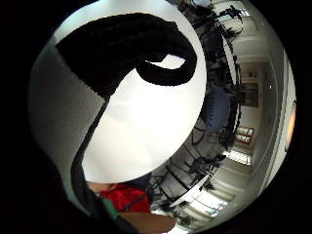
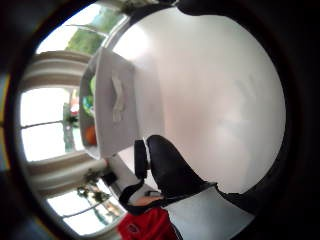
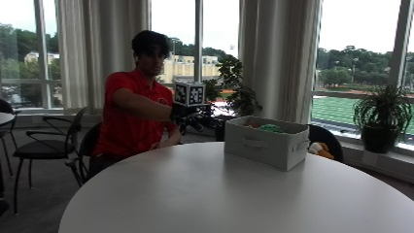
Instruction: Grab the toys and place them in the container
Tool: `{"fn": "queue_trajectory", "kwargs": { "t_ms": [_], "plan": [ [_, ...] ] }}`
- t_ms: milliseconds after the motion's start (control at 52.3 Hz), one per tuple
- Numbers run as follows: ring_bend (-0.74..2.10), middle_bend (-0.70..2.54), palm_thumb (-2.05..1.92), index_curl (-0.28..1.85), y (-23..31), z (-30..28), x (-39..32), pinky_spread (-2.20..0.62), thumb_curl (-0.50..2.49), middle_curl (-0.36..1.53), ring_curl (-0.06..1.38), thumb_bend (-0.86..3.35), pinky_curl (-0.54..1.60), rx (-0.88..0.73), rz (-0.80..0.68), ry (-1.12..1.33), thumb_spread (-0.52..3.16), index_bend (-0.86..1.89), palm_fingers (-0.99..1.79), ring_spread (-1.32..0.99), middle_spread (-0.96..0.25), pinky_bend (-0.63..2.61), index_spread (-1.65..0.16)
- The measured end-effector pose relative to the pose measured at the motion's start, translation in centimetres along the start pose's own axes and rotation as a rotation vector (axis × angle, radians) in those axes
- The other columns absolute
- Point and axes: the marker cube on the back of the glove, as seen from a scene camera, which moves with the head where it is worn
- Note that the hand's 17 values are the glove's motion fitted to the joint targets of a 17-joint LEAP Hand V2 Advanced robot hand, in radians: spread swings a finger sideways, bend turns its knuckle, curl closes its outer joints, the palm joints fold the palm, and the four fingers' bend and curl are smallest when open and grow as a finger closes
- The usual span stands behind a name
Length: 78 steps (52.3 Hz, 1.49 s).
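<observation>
Left of the container [image 3: 267,141] I see my hand [image 3: 186,115] up off the tabletop [image 3: 213,194], fingers loosely curled, holding nothing; toys [image 3: 270,128] sit inside.

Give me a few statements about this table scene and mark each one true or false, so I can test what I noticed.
1. The container stands on the white table. True.
2. The container is empty. False: a green toy and something orange show above its rim.
3. The gloved right hand is raised above the table, short of the container. True.
4. The gloved hand is holding a toy. False: the palm views show only its black fingers over bare tabletop, with nothing between them.
5. The container has a handle on the side that faces the camera. True in the outside view.
6. Several toys lie scattered on the tabletop. False: none can be seen there.
</observation>
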Motion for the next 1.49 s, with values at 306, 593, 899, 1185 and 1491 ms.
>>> {"fn": "queue_trajectory", "kwargs": {
  "t_ms": [306, 593, 899, 1185, 1491],
  "plan": [
    [0.18, 0.14, -0.06, 0.31, 4.1, 2.3, 3.7, 0.12, 0.28, 0.29, 0.33, -0.05, 0.32, 0.015, 0.004, -0.104, 1.06, 0.16, -0.12, 0.03, -0.09, 1.19, -0.4],
    [0.17, 0.15, -0.05, 0.31, 6.4, 2.2, 7.4, 0.12, 0.27, 0.27, 0.31, -0.05, 0.31, 0.013, 0.026, -0.137, 1.06, 0.17, -0.12, 0.02, -0.09, 1.16, -0.4],
    [0.16, 0.14, -0.05, 0.34, 7.9, 2.0, 9.1, 0.12, 0.27, 0.25, 0.28, -0.05, 0.31, 0.018, 0.053, -0.169, 1.07, 0.19, -0.1, 0.02, -0.09, 1.12, -0.41],
    [0.17, 0.14, -0.05, 0.35, 8.8, 2.4, 10.0, 0.12, 0.27, 0.24, 0.26, -0.05, 0.31, 0.024, 0.039, -0.119, 1.07, 0.19, -0.1, 0.02, -0.09, 1.11, -0.42],
    [0.17, 0.14, -0.04, 0.36, 8.0, 2.2, 9.1, 0.12, 0.27, 0.24, 0.24, -0.05, 0.31, 0.061, 0.087, -0.121, 1.07, 0.19, -0.09, 0.02, -0.09, 1.1, -0.42]
  ]
}}
